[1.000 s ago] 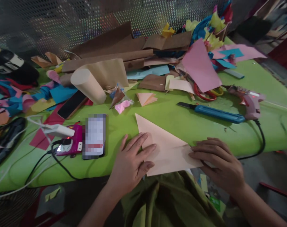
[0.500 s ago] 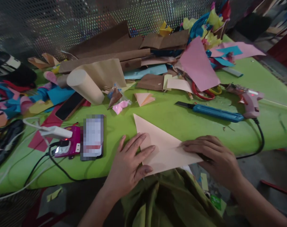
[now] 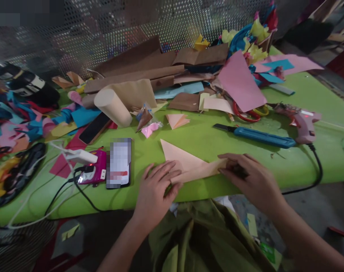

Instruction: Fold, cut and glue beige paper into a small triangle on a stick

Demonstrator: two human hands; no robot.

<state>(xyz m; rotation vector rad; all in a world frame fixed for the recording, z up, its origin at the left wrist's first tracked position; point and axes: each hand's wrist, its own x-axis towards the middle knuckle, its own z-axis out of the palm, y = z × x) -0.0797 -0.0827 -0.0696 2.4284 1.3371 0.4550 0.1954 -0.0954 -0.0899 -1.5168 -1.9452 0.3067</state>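
A peach sheet of paper point(image 3: 179, 156) lies folded at the front of the green table, with a pointed corner at its far left. Its near side is turned up into a narrow strip. My left hand point(image 3: 157, 190) bears down on the left part of the paper, fingers across it and thumb at the near edge. The strip's right end is pinched between the thumb and fingers of my right hand point(image 3: 255, 175), slightly raised. Just beyond the paper sits a small folded peach piece point(image 3: 177, 121). A blue utility knife point(image 3: 264, 136), blade out, rests past my right hand.
Left of my hands are a phone point(image 3: 119, 162) and a magenta power adapter point(image 3: 94, 172) with cables. A pink glue gun point(image 3: 306, 124) lies at right. Further back stand a paper roll point(image 3: 112, 107), brown paper scraps point(image 3: 138, 77) and a pink sheet point(image 3: 241, 81).
The near side of the paper has been lifted and folded over, away from me. My right hand has moved slightly up with it, and the left hand still presses the left part.
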